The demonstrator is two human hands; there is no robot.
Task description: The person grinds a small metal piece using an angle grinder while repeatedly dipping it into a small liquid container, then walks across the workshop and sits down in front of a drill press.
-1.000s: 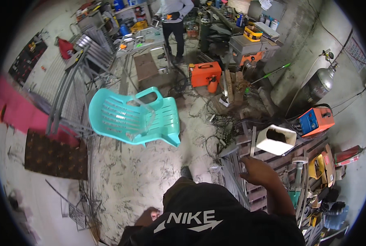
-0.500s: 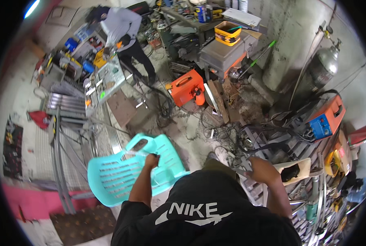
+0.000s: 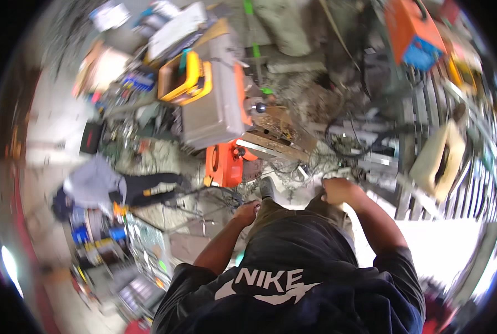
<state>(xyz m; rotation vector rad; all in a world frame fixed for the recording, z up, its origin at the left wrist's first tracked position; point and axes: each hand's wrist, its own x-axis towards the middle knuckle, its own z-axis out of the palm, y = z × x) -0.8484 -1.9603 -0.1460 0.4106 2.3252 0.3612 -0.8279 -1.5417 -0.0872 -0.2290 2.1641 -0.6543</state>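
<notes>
My left hand [image 3: 247, 212] hangs in front of my left thigh, its fingers curled closed. A small dark spot shows at its fingertips, too blurred to name. Beside my right thigh is my right hand [image 3: 339, 192], loosely closed, with nothing visible in it. Brown trousers [image 3: 293, 216] and one grey shoe [image 3: 267, 188] appear between the hands. Of the turquoise plastic chair only a sliver [image 3: 239, 258] shows between my left arm and my shirt; the rest is hidden.
An orange machine [image 3: 224, 164] stands on the littered floor ahead, beside a grey cabinet carrying a yellow container [image 3: 184, 78]. Cables and metal bars [image 3: 421, 128] lie to the right, near an orange-and-blue machine [image 3: 415, 33]. A person [image 3: 101, 181] bends over at left.
The view has swung round to the right. The turquoise chair, broadly visible before, is now nearly all hidden by my body. My left hand is now in front of my thigh, away from the chair.
</notes>
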